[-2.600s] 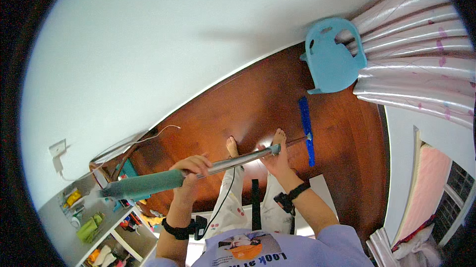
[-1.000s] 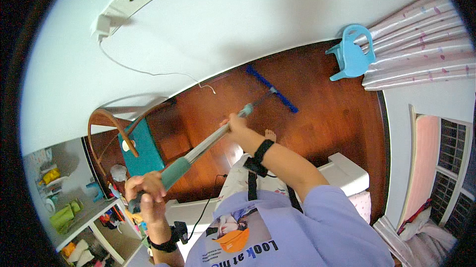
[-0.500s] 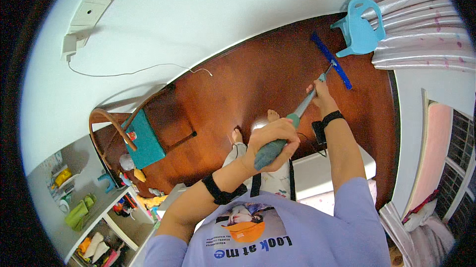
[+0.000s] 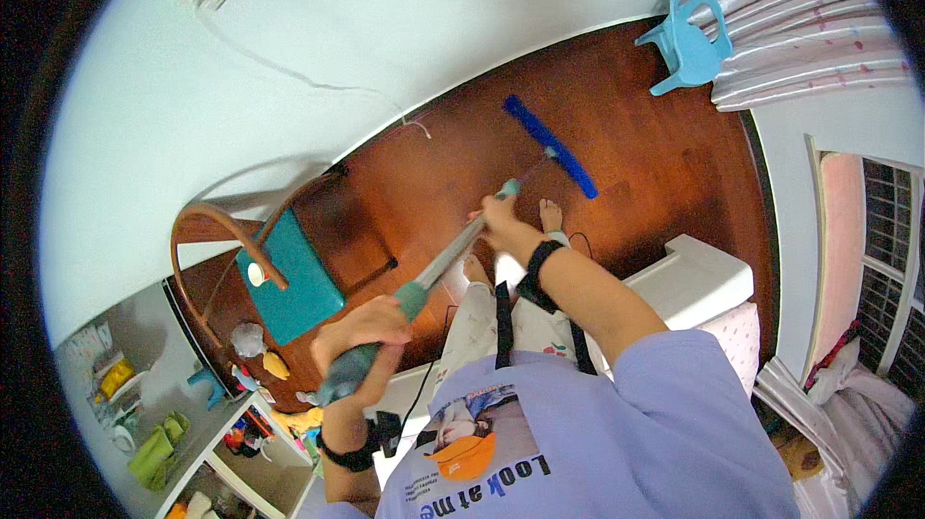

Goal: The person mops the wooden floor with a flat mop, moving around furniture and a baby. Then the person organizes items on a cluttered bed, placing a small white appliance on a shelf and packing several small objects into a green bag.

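I hold a long-handled flat mop (image 4: 453,255) with both hands. Its narrow blue head (image 4: 570,166) lies on the dark red-brown wooden floor ahead of my bare feet. My left hand (image 4: 364,334) is closed round the thick grey-green grip at the upper end, low and left in the view. Farther down the silvery pole, my right hand (image 4: 501,220) wraps it just short of a pale green collar. The pole slants from my left side up and to the right, down to the head. Black straps circle both my wrists.
A wooden-framed chair with a teal seat (image 4: 291,278) stands at the left. By the curtain (image 4: 819,37) is a light blue plastic chair (image 4: 696,49). A white cable (image 4: 289,79) hangs from a wall socket. White furniture (image 4: 708,273) is at my right, cluttered shelves (image 4: 217,442) at lower left.
The mop head has swept left across the floor, away from the blue chair. Both hands have moved left with the pole and still grip it. My view has shifted slightly.
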{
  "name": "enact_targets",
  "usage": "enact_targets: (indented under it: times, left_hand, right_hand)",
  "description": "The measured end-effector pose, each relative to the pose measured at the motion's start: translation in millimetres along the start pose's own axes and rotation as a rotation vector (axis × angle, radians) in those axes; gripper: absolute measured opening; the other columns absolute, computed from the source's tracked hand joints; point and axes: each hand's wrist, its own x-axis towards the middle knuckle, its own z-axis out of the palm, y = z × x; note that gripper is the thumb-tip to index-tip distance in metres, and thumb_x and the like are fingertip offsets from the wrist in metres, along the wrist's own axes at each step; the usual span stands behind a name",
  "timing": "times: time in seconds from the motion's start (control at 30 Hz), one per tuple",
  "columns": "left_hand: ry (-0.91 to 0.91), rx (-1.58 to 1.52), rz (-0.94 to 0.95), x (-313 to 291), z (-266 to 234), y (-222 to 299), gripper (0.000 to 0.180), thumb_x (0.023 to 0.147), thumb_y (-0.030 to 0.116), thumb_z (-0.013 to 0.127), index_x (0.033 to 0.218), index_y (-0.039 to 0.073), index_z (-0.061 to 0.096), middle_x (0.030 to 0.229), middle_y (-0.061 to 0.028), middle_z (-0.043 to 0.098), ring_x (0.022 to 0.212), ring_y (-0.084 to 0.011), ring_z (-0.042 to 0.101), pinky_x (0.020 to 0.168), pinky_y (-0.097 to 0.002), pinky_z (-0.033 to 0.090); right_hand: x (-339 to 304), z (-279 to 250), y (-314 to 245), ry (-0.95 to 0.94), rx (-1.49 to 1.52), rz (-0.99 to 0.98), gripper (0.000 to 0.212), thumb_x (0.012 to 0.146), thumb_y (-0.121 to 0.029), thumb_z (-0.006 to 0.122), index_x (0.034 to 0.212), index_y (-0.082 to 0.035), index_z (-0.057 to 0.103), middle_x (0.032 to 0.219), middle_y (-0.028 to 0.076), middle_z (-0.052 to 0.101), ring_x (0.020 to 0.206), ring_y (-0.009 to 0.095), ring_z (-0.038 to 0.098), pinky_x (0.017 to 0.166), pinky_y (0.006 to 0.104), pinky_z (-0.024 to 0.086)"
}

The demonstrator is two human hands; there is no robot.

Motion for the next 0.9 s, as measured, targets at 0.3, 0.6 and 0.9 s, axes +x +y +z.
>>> enact_targets:
  times: [0.3, 0.6, 0.9]
  left_hand:
    - [0.221, 0.276, -0.067, -81, -69, 65, 0.012, 0.062, -0.004, 0.062, 0.073, 0.001, 0.061, 0.069, -0.0116, 0.061, 0.068, -0.024, 0.06, 0.077, -0.0419, 0.047]
    - [0.199, 0.049, 0.116, -86, -58, 59, 0.013, 0.073, 0.008, 0.069, 0.083, 0.005, 0.06, 0.065, -0.0089, 0.06, 0.064, -0.0231, 0.06, 0.076, -0.0432, 0.045]
    - [-0.07, 0.087, -0.031, -26, 116, -29, 0.005, 0.079, 0.0, 0.061, 0.084, 0.001, 0.062, 0.094, -0.0142, 0.064, 0.096, -0.0252, 0.06, 0.095, -0.045, 0.04]
  right_hand:
    - [-17, 143, 156, -0.483, 0.065, 0.311, 0.071, 0.092, -0.02, 0.035, 0.14, -0.017, -0.017, 0.096, 0.014, 0.051, 0.079, 0.021, 0.058, 0.057, 0.0379, 0.051]
    - [-67, 108, 90, -0.267, -0.061, 0.21, 0.071, 0.092, -0.014, 0.039, 0.14, -0.009, -0.013, 0.109, 0.023, 0.046, 0.069, 0.024, 0.061, 0.049, 0.0356, 0.052]
    - [2, -137, -47, 0.257, -0.064, -0.474, 0.064, 0.084, -0.005, 0.045, 0.136, 0.003, 0.009, 0.109, 0.031, 0.046, 0.058, 0.03, 0.06, 0.049, 0.0399, 0.053]
